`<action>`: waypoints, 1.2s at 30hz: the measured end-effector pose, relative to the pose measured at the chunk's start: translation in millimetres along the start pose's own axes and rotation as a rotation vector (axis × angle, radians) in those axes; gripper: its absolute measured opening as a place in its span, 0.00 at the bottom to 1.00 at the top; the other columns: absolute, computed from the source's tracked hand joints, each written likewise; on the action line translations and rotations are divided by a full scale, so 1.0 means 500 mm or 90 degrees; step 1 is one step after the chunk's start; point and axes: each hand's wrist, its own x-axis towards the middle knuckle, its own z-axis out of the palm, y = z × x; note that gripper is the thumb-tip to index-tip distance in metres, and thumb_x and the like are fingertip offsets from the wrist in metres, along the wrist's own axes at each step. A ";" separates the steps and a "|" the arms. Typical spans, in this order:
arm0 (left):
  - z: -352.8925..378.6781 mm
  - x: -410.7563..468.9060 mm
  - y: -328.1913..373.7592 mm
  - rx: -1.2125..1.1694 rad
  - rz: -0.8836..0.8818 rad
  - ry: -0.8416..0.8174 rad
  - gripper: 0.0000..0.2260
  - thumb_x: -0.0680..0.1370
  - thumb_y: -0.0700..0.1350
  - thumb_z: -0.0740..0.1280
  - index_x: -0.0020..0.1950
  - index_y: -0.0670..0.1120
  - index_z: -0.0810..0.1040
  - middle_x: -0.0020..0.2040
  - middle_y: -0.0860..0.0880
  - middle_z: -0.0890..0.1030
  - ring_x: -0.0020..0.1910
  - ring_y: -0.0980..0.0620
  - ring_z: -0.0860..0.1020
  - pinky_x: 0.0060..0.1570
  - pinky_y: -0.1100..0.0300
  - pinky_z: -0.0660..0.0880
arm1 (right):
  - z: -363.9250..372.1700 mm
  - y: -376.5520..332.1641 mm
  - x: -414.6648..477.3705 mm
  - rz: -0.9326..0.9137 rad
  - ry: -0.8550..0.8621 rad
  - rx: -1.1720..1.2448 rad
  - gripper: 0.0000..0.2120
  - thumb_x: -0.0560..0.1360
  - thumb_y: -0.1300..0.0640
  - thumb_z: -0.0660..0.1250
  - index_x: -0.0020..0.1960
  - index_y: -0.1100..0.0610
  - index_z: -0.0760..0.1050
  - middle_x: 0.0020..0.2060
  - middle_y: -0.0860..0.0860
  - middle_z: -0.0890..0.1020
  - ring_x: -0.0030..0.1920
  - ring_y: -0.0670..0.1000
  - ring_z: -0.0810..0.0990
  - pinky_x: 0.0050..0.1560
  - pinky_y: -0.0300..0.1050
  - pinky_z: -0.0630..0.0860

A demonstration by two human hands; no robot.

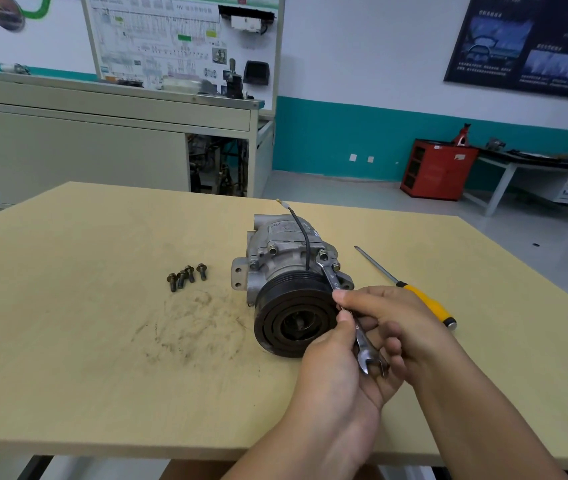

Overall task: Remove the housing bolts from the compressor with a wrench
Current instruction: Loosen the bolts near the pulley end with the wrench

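Status: four housing bolts [187, 277] out, parked in a cluster on the table [102, 341], on the left-edge side of the compressor [282, 247]. At least three heads still seated on the housing, plus the one I'm on. Call it roughly half done.

Compressor sits mid-table, long axis running near edge to far edge, clutch pulley facing the near edge.

Wrench [330, 277] has its ring end on a top-right bolt [322, 253], open end pointing at me. Left hand [331, 368] and right hand [400, 317] both grip its shank, fingers curled round it.
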 end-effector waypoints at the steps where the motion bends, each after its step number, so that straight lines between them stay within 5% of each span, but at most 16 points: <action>1: 0.001 0.000 0.000 0.003 0.007 0.003 0.15 0.83 0.45 0.55 0.44 0.38 0.75 0.29 0.42 0.80 0.21 0.54 0.74 0.21 0.67 0.72 | -0.003 0.000 0.001 0.002 -0.017 0.011 0.16 0.71 0.56 0.71 0.27 0.58 0.73 0.17 0.48 0.64 0.14 0.43 0.60 0.19 0.28 0.59; 10: 0.002 -0.006 0.008 -0.032 -0.028 -0.012 0.15 0.82 0.45 0.56 0.39 0.41 0.74 0.27 0.45 0.75 0.19 0.55 0.72 0.19 0.68 0.70 | -0.013 -0.008 -0.006 0.052 -0.070 0.070 0.10 0.74 0.57 0.67 0.39 0.64 0.80 0.19 0.50 0.71 0.14 0.44 0.65 0.17 0.30 0.63; 16: 0.003 -0.003 0.014 -0.014 -0.020 -0.001 0.14 0.80 0.51 0.59 0.41 0.43 0.73 0.24 0.49 0.68 0.19 0.57 0.65 0.19 0.70 0.64 | -0.001 -0.009 -0.007 0.034 -0.056 0.028 0.25 0.74 0.57 0.68 0.19 0.56 0.70 0.15 0.49 0.66 0.13 0.45 0.63 0.15 0.30 0.60; 25: -0.012 0.004 0.015 0.036 0.014 -0.037 0.17 0.79 0.52 0.59 0.42 0.40 0.77 0.27 0.46 0.75 0.20 0.54 0.70 0.21 0.68 0.69 | -0.001 -0.006 -0.001 -0.013 -0.050 0.028 0.23 0.74 0.60 0.67 0.20 0.55 0.72 0.18 0.48 0.66 0.14 0.43 0.62 0.15 0.31 0.60; 30: -0.037 0.004 0.044 0.403 0.067 -0.095 0.22 0.81 0.56 0.54 0.48 0.40 0.78 0.35 0.44 0.83 0.25 0.52 0.78 0.25 0.67 0.70 | -0.030 -0.002 0.008 -0.042 -0.004 0.093 0.14 0.73 0.60 0.67 0.29 0.55 0.74 0.24 0.49 0.70 0.25 0.47 0.66 0.25 0.38 0.63; 33: -0.041 0.012 0.110 0.697 0.263 -0.045 0.16 0.81 0.49 0.59 0.38 0.44 0.79 0.30 0.49 0.82 0.22 0.56 0.73 0.23 0.67 0.65 | -0.056 0.001 0.013 -0.050 0.033 0.109 0.08 0.74 0.60 0.65 0.36 0.57 0.75 0.27 0.49 0.73 0.27 0.46 0.68 0.34 0.42 0.61; 36: -0.024 0.023 0.191 0.822 0.513 -0.019 0.10 0.77 0.47 0.66 0.37 0.49 0.81 0.27 0.53 0.80 0.23 0.57 0.73 0.25 0.67 0.69 | -0.070 0.009 0.017 -0.024 0.049 0.124 0.08 0.75 0.59 0.65 0.37 0.58 0.77 0.27 0.48 0.74 0.27 0.45 0.69 0.35 0.41 0.62</action>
